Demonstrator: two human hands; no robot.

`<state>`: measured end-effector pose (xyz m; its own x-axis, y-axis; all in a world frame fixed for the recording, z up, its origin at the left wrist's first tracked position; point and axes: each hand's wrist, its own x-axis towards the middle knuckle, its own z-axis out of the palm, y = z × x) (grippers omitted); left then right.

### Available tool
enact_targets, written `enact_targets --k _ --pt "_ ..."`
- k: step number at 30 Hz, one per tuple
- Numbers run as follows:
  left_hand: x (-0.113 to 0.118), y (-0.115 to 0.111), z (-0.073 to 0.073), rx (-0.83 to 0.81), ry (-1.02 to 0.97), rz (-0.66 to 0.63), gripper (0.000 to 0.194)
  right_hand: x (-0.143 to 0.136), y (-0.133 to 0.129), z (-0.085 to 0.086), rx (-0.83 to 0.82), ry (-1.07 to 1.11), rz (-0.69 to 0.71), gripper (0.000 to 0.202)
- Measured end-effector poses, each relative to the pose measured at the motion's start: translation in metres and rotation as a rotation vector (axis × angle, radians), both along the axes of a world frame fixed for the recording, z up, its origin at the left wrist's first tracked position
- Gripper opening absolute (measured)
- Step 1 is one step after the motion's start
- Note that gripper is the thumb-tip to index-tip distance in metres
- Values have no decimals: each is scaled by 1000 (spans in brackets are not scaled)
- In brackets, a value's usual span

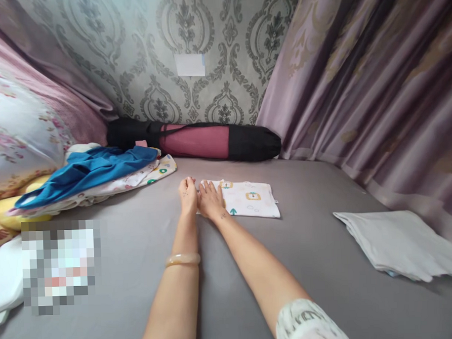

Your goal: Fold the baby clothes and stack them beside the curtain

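A folded white cloth (242, 201) with yellow and green prints lies on the grey sheet in front of me. My right hand (211, 198) rests flat on its left part, fingers stretched forward and palm down. Right beside it, at the cloth's left edge, my left hand (188, 193) has its fingers curled in. Whether those fingers pinch anything is hidden. A pale bangle (183, 260) circles my left forearm.
At the left lie a heaped blue garment (100, 169) and printed clothes, beside a floral pillow (20, 127). A black and pink long bag (195, 142) lies along the wall. A folded pale cloth (399, 240) sits at right, near the curtain (356, 76).
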<state>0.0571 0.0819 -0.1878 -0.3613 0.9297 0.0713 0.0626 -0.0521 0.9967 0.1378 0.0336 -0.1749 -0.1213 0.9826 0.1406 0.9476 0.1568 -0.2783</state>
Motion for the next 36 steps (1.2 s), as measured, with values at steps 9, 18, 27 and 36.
enact_targets --k 9,18,27,36 --pt "26 -9 14 165 437 -116 34 57 -14 22 -30 74 -57 55" --pt "73 -42 9 118 1075 -603 47 111 -38 4 -30 -68 -183 51" --pt "72 -42 9 78 1191 -628 45 109 -38 2 0 -77 -182 51" --pt "59 -34 -1 87 1217 -388 39 144 -40 2 -34 -40 -333 55"
